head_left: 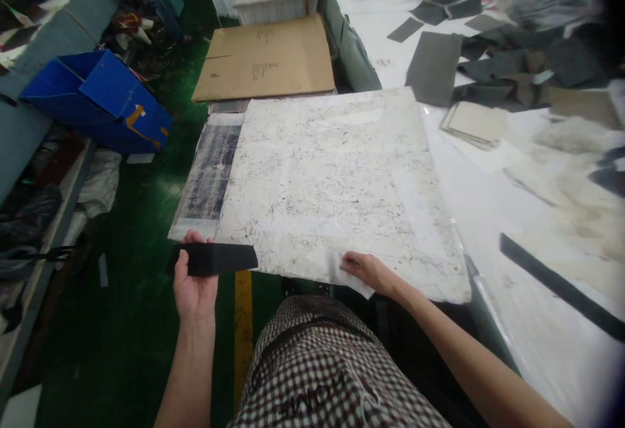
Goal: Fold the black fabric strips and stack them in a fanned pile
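head camera view: the left hand [196, 294] is closed on a black strip [227, 259], thumb on top, the strip's right end over the near left corner of a marked white board [332, 180]. the right hand [368, 271] — fingers half curled — pinches a thin white sheet [344, 276] at the board's near edge. beyond lies brown cardboard [273, 57]; on the right, a white table [469, 200] with grey pieces [434, 66].

Holding a black strip [227, 258] in left hand [196, 278], thin white piece [359, 284] in right hand [372, 273], by a big scribbly board [322, 174].
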The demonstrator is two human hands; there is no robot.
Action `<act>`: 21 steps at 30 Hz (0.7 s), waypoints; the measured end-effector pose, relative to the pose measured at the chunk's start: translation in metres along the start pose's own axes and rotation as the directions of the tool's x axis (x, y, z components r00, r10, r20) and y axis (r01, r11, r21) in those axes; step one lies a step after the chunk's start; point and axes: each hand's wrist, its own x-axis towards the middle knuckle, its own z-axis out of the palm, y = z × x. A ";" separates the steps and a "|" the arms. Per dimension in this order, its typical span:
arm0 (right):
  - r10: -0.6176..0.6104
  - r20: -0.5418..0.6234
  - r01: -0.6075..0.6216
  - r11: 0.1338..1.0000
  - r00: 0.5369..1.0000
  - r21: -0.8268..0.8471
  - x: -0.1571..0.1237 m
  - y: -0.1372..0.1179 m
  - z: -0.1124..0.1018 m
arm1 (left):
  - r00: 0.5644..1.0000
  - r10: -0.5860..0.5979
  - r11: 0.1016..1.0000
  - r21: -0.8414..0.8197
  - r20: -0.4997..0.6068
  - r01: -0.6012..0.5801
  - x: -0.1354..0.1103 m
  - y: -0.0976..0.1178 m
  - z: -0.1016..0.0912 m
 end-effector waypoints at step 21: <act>0.048 0.105 -0.027 0.980 0.993 -0.197 0.057 -0.014 0.033 | 0.993 0.063 0.997 0.055 -0.097 -0.058 0.002 0.006 -0.026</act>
